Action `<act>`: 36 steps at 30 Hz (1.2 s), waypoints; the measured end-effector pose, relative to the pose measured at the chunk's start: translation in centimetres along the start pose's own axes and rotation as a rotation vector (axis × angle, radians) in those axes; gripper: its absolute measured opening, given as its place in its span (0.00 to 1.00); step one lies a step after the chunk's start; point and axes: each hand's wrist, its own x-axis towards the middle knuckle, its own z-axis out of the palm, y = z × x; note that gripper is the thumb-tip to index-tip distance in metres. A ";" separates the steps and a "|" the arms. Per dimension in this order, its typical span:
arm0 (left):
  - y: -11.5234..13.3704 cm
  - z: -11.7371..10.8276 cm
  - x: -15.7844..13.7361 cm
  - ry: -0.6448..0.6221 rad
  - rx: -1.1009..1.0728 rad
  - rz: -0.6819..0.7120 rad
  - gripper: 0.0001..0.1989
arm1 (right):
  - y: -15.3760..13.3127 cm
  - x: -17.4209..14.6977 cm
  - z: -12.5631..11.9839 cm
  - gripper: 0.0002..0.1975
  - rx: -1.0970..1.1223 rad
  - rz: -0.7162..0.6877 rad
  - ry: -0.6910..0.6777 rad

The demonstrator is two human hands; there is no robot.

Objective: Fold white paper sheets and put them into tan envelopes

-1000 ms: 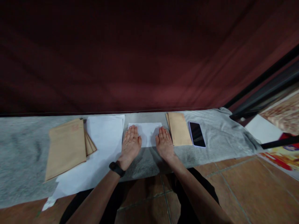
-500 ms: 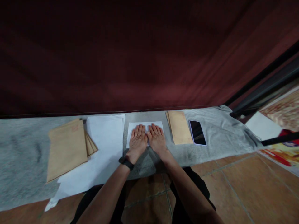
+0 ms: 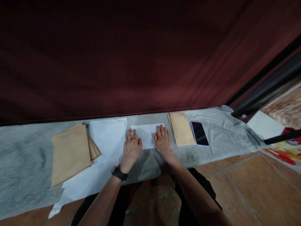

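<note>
A small white sheet of paper (image 3: 147, 133), which looks folded, lies flat in front of me on the grey cloth. My left hand (image 3: 132, 146) rests at its left edge, palm down, with the fingers apart. On the paper's right side my right hand (image 3: 162, 139) lies flat, its fingers stretched forward. Neither hand grips anything. To the left are larger white sheets (image 3: 107, 138), partly covered by a pile of brown paper envelopes (image 3: 70, 153). Just right of my right hand lie a few more brown envelopes (image 3: 182, 129).
A phone (image 3: 199, 133) with a dark screen lies right of the envelopes. The grey cloth (image 3: 225, 135) covers a long, narrow surface before a dark red curtain (image 3: 141, 62). Black metal bars (image 3: 270, 72) stand at the right, above a tiled floor (image 3: 263, 185).
My hands have slid apart from the paper's middle. The left has moved to its left edge and the right slightly rightward, baring the white sheet between them.
</note>
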 end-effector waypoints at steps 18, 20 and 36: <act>-2.6 -2.8 1.4 -0.025 -1.136 -0.390 0.42 | -1.9 -1.1 -3.2 0.33 0.221 -0.318 -0.168; -1.7 -3.9 1.3 -0.054 -1.227 -0.332 0.42 | -2.5 -1.6 -4.0 0.39 0.266 -0.442 -0.203; 2.0 -1.9 -0.7 -0.453 -1.502 -0.441 0.35 | -2.0 0.3 -5.6 0.36 1.467 0.285 0.090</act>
